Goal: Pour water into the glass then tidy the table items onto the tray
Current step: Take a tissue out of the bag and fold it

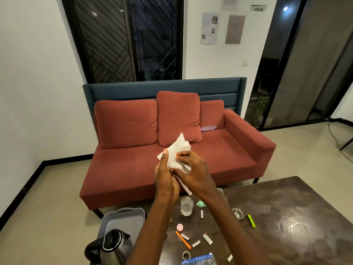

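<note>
**Two hands work a white paper tissue above a cluttered coffee table**

Nearest the camera, at the bottom edge, a steel electric kettle with a black handle (111, 247) stands with its lid open; its base is cut off by the frame. Beside it, a clear zip bag with a blue seal (200, 260) and a small roll of tape (186, 255) are also partly cropped. Just behind the kettle sits a grey plastic tray with slotted handles (122, 217), its right side hidden by the left forearm.

On the dark marbled table (286, 217) lie small scattered items: an orange stick (183, 240), several small white tubes (196, 243), a pink round cap (180, 227), a lime green clip (251, 220), a mint green object (200, 204) and a small metal strainer (237, 213). What the tubes are cannot be made out. A clear ribbed drinking glass (186, 205) stands upright near the table's far edge, with water in it.

Raised above the table, the left hand (165, 175) and the right hand (193, 169) both grip a crumpled white paper tissue (178, 152), fingers curled round it; the palms hide its lower part.

Beyond is a red fabric sofa with loose cushions (172, 150), and a dark barred window (124, 39).
</note>
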The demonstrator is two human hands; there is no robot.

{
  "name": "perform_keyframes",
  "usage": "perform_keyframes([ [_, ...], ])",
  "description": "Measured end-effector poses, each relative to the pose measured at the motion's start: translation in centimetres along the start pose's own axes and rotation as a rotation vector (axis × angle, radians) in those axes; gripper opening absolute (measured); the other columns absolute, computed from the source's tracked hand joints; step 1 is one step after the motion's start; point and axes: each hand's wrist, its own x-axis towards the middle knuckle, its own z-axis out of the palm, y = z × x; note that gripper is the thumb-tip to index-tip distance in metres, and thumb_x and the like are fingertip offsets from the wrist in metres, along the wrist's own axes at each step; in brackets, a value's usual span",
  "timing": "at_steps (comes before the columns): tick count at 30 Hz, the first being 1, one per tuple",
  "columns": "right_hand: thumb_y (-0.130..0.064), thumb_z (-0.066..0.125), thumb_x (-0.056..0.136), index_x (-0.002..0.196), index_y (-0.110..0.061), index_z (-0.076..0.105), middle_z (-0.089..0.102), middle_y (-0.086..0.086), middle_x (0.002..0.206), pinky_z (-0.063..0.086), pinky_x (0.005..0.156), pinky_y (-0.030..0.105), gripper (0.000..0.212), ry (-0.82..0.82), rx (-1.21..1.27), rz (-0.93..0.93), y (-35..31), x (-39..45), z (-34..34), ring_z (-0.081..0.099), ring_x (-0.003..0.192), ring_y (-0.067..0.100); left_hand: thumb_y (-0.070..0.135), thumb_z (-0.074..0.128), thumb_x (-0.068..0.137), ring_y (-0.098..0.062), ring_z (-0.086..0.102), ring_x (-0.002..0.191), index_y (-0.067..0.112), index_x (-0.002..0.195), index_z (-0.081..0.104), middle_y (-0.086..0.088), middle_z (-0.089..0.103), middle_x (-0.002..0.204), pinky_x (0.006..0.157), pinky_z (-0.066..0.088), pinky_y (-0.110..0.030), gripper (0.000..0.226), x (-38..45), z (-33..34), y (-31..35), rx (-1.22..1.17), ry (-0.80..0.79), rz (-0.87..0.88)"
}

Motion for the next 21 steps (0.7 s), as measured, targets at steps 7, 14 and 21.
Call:
perform_keyframes([
  [7,-0.012,0.073,0.084,0.112,0.002,0.071,0.064,0.009,0.117,0.053,0.094,0.028,0.031,-0.067,-0.130,-0.106,-0.4,0.1,0.2,0.063,0.107,0.017,0.016,0.045,0.101,-0.028,0.072,0.094,-0.007,0.117,0.060,-0.023,0.070,0.110,0.083,0.060,-0.034,0.032,0.0,-0.3,0.2,0.024,0.092,0.010],
  [14,-0.010,0.066,0.092,0.102,-0.002,0.076,0.071,0.005,0.108,0.055,0.085,0.021,0.016,0.040,0.004,0.001,0.4,0.2,-0.2,0.067,0.097,0.008,0.024,0.039,0.103,-0.027,0.073,0.088,-0.004,0.113,0.060,-0.019,0.074,0.101,0.076,0.061,-0.036,0.035,-0.4,0.6,0.3,-0.073,0.082,-0.043],
  [21,-0.020,0.067,0.093,0.088,-0.025,0.076,0.073,-0.012,0.084,0.059,0.073,0.031,0.011,0.146,0.287,0.319,0.9,1.1,-1.6,0.069,0.080,0.006,0.034,0.046,0.101,-0.036,0.063,0.112,0.004,0.127,0.057,-0.020,0.067,0.121,0.099,0.048,-0.052,0.041,0.5,0.9,-0.7,0.027,0.139,-0.012],
])
